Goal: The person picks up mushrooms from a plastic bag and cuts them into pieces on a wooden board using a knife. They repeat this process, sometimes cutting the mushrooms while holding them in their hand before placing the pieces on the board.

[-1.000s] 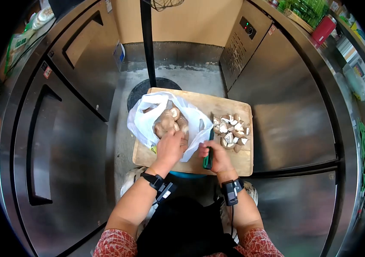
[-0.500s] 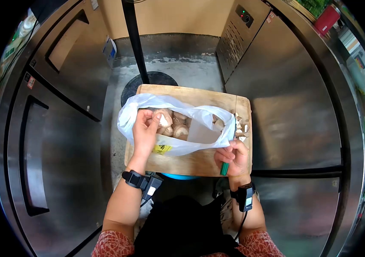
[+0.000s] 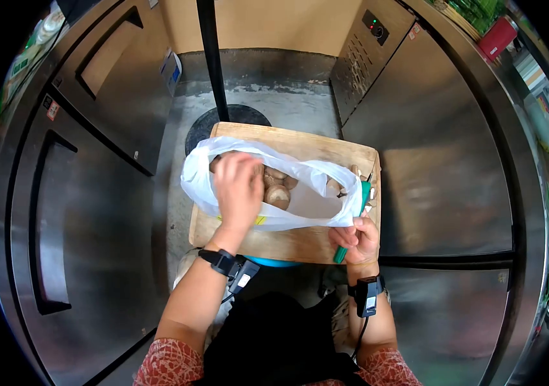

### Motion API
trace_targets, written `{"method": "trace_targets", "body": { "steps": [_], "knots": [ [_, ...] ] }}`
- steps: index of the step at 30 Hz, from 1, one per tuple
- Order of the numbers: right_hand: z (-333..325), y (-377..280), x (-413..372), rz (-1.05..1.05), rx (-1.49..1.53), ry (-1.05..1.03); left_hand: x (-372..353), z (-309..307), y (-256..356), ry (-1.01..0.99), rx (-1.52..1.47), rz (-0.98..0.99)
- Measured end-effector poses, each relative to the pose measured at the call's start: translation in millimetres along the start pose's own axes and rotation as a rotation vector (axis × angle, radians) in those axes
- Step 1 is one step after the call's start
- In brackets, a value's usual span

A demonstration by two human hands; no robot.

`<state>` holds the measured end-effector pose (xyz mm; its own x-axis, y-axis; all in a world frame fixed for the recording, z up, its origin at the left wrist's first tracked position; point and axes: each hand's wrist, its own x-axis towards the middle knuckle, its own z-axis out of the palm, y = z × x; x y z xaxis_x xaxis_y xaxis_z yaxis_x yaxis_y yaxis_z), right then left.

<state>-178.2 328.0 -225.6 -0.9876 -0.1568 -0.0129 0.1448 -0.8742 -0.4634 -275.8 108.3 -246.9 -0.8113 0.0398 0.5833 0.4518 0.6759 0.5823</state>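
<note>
A white plastic bag (image 3: 200,186) lies on the wooden board (image 3: 287,248), its mouth spread wide, with several brown mushrooms (image 3: 278,197) inside. My left hand (image 3: 239,190) is over the bag's left opening, back of the hand upward. Motion smears its fingers, so whether they hold anything is hidden. At the bag's right end, my right hand (image 3: 359,239) is closed round a green knife (image 3: 340,255); its flat green part shows above the hand. The right fingertips touch the bag's rim. Pale cut mushroom pieces (image 3: 370,207) lie beside the knife at the board's right edge.
Steel cabinets stand close on the left (image 3: 107,212) and right (image 3: 442,154). Behind the board, a black pole (image 3: 211,58) rises by a round dark lid (image 3: 249,116) on the floor. Something blue (image 3: 271,262) shows beneath the board's front edge.
My left hand has turned over from holding a mushroom in view to palm down above the bag. The knife has rotated in my right hand, showing its flat green side.
</note>
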Motion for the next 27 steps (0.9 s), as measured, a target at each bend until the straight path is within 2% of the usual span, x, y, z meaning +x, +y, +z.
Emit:
{"method": "trace_targets", "body": {
  "steps": [2,3,6,13,16,21,24,25,27],
  "knots": [
    [2,0,1,0.002,-0.012,-0.035,-6,5,10,-0.117,0.089,0.136],
    [2,0,1,-0.002,-0.015,-0.031,-8,7,15,-0.222,0.101,0.14],
    [1,1,0,-0.009,-0.02,-0.035,-17,19,21,-0.305,0.144,0.111],
    [1,1,1,-0.009,-0.006,-0.012,-16,29,14,-0.34,0.331,0.138],
    [-1,-1,2,-0.004,0.009,0.008,-11,23,15,-0.284,0.188,0.071],
    [3,-5,4,-0.021,0.063,0.07,4,13,6,0.026,0.05,-0.031],
    [-1,-4,4,-0.026,0.131,0.071,6,12,-4,-0.024,-0.519,-0.457],
    [0,-4,4,-0.023,0.146,0.071,7,12,-11,0.024,-0.533,-0.392],
    [1,-4,5,-0.019,0.179,0.069,6,10,-20,-0.022,-0.694,-0.533]
  ]
}}
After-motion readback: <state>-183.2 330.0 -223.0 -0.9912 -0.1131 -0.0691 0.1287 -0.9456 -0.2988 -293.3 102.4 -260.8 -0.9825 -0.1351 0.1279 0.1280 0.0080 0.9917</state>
